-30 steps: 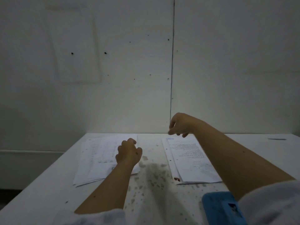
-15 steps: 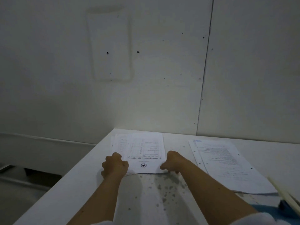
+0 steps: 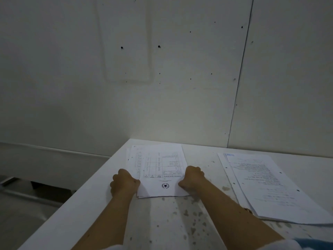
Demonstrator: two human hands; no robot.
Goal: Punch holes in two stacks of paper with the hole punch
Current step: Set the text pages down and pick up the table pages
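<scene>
- Left paper stack (image 3: 158, 165): flat on white counter (image 3: 100, 204), near its far-left corner; long axis running away toward wall (image 3: 180, 105); star seal at near end, print upside down.
- Left hand (image 3: 124, 183): grip curled closed on stack's near-left edge.
- Right hand (image 3: 192, 178): grip curled closed on near-right edge.
- Right paper stack (image 3: 266, 186): well apart to the right, angled, punched holes along its left edge.
- Stains on counter between forearms.
- Blue item (image 3: 313, 244): bottom right, partly cut off.

two printed paper stacks (image 3: 158, 165) (image 3: 266, 184) lie flat, well apart.
</scene>
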